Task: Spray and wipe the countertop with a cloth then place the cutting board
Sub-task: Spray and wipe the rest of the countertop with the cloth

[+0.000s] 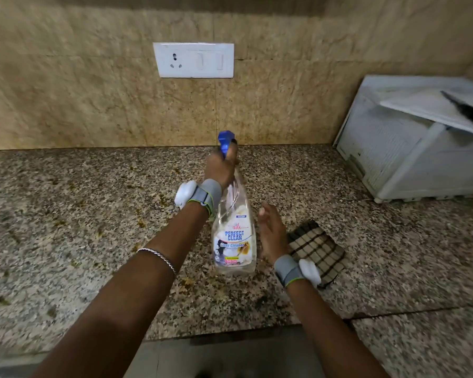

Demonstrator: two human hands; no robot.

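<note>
- Left hand (pixel 221 170): clamped round the neck of a clear plastic spray bottle (pixel 234 241) with a blue trigger head, fingers curled just under the trigger.
- Spray bottle: tilted, head pointing away towards the wall, printed label facing the camera; contact between base and stone not discernible.
- Right hand (pixel 272 233): open, fingers straight and together, edge-on just beside the bottle's right flank (contact with the bottle not discernible); holding nothing.
- Hands well apart along the bottle, left at the neck, right near the lower body.
- Speckled grey-brown granite countertop (pixel 66 214): marked with scattered yellowish-brown stains (pixel 161 199), mostly left of the bottle.
- Folded brown-and-beige checked cloth (pixel 318 248): lying flat on the countertop, just right of the right hand, partly hidden by the wrist.
- White flat cutting board (pixel 432 110): resting tilted on top of a white slatted box (pixel 410 165) at the far right of the countertop, against the wall; dark blade-like object (pixel 467 110) lying on it (blurred, kind uncertain).
- Grey wrist bands with white modules on the left wrist (pixel 202 195) and the right wrist (pixel 295 268); thin silver bracelet (pixel 159 256) on the left forearm.
- White switch-and-socket plate (pixel 193 60) on the beige tiled wall above the bottle.
</note>
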